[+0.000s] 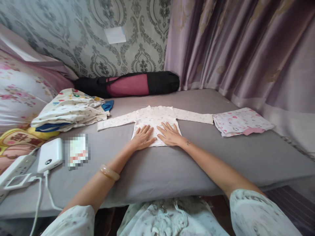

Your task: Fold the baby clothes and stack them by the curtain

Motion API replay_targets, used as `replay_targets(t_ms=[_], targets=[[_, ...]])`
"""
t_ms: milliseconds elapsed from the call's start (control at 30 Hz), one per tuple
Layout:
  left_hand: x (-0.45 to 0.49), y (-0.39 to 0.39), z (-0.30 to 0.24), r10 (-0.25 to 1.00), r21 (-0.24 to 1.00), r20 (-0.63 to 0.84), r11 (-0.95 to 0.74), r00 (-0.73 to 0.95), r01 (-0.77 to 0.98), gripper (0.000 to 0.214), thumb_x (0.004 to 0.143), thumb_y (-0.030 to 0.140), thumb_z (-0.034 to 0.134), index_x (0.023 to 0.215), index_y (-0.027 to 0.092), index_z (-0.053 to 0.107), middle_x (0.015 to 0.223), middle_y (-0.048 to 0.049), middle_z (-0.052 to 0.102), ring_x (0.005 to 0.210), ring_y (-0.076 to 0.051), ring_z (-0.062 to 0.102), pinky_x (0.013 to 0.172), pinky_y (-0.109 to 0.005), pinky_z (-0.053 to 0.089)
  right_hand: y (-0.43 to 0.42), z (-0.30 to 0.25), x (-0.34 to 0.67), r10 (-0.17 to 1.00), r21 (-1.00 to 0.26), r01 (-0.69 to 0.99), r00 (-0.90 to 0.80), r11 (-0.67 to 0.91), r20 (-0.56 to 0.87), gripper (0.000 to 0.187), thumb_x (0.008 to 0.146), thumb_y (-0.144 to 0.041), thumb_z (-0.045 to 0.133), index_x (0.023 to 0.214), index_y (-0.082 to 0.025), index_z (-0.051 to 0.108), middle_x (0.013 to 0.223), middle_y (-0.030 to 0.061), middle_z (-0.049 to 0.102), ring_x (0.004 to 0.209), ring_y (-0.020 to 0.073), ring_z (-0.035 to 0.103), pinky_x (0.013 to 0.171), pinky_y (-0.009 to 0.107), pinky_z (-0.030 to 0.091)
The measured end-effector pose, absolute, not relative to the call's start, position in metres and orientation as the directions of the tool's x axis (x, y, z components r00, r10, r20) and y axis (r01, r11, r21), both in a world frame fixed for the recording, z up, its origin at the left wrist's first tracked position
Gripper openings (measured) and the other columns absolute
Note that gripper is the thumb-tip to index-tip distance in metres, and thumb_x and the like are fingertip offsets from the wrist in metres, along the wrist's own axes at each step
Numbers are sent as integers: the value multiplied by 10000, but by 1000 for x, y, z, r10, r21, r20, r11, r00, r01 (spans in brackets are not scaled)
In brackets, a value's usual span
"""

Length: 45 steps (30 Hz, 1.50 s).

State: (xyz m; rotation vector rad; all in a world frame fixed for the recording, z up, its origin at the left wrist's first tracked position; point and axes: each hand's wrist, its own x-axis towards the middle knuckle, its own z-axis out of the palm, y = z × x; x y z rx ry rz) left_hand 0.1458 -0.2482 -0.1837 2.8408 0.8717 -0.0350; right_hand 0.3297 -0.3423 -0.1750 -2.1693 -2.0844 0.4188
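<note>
- Smoothing seems to be the step in hand: a small shirt (157,115) is laid out flat on the grey sheet (192,167), sleeves stretched to both sides, hem toward the wearer of the camera.
- Left hand (142,137) is set palm-down on the lower left of the shirt, right hand (169,134) on the lower right. Fingers are spread wide on both; nothing is gripped.
- Next move, as judged: palms to be lifted clear, one sleeve to be pinched near the cuff and turned in over the body, front not to be rucked up.
- Shirt cloth is judged thin and soft; off-white, dotted with small faint prints.
- Right cuff is placed right at the edge of a folded garment (240,120): flat layered block, white with pink motifs, pink trim.
- Clothes pile (71,109) is stacked looser on the left: cream printed cloth, blue edging.
- Sheet is pulled fairly smooth, matte.
- Long bag (128,86) is laid along the wall: tube shape, black ends, dull red middle.
- Curtain (209,49) is hung in deep, satiny mauve folds.
</note>
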Motion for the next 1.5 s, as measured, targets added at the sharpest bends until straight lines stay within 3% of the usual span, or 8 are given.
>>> replay_targets(t_ms=[100,300,533,767,967,1133,1233,1500], targets=[[155,-251,-181,594,136,12,-798,804,587,655,951,567,268,1437,140,366,1525,-139,336,1430,-271,244,1151,-457,199,-323,-171,333,993,-306,948,63,-91,-100,615,975,-499,174,1501,-204,293,1586,94,193,1463,249,98,1159,487,31],[167,-257,-194,660,97,16,-749,751,656,669,969,529,237,1483,103,284,1569,-151,225,1458,-294,147,1162,-493,145,-268,-179,346,971,-280,930,219,-237,-95,675,977,-456,181,1506,-40,223,1590,138,139,1464,244,77,1171,412,48],[168,-258,-196,666,33,11,-746,746,666,677,974,528,194,1493,101,278,1567,-140,223,1456,-291,152,1167,-494,151,-226,-191,365,953,-213,930,299,-301,-41,689,974,-470,168,1514,-44,197,1595,116,123,1459,239,88,1166,424,53],[168,-258,-199,658,5,39,-753,752,658,658,975,521,220,1482,112,309,1562,-140,232,1451,-293,169,1164,-504,171,-212,-201,374,932,-181,919,360,-350,30,663,966,-490,165,1517,-127,228,1596,83,142,1448,269,103,1139,542,63],[166,-261,-195,665,42,56,-747,745,664,633,972,515,263,1457,118,355,1551,-142,272,1447,-277,200,1165,-489,193,-211,-189,372,924,-172,908,375,-383,-76,657,966,-472,206,1523,-124,205,1601,103,98,1456,278,79,1141,543,48],[162,-264,-194,750,33,138,-657,647,754,643,973,503,248,1418,67,410,1523,-190,317,1434,-309,229,1155,-504,214,-219,-182,336,984,-200,966,173,-163,35,608,975,-404,221,1519,-132,223,1601,112,102,1466,238,43,1155,486,-36],[161,-265,-198,793,43,120,-605,598,795,714,960,534,252,1436,15,366,1521,-225,295,1433,-330,219,1160,-495,207,-218,-188,314,1000,-274,962,-5,-1,-22,618,976,-425,183,1516,-128,238,1598,89,132,1467,217,59,1165,463,4],[163,-265,-203,815,84,82,-579,573,811,760,949,564,227,1466,14,307,1534,-231,253,1438,-341,193,1156,-511,204,-173,-191,313,999,-232,972,25,-32,-34,626,981,-425,180,1515,-102,233,1587,89,179,1462,216,101,1168,452,6]])
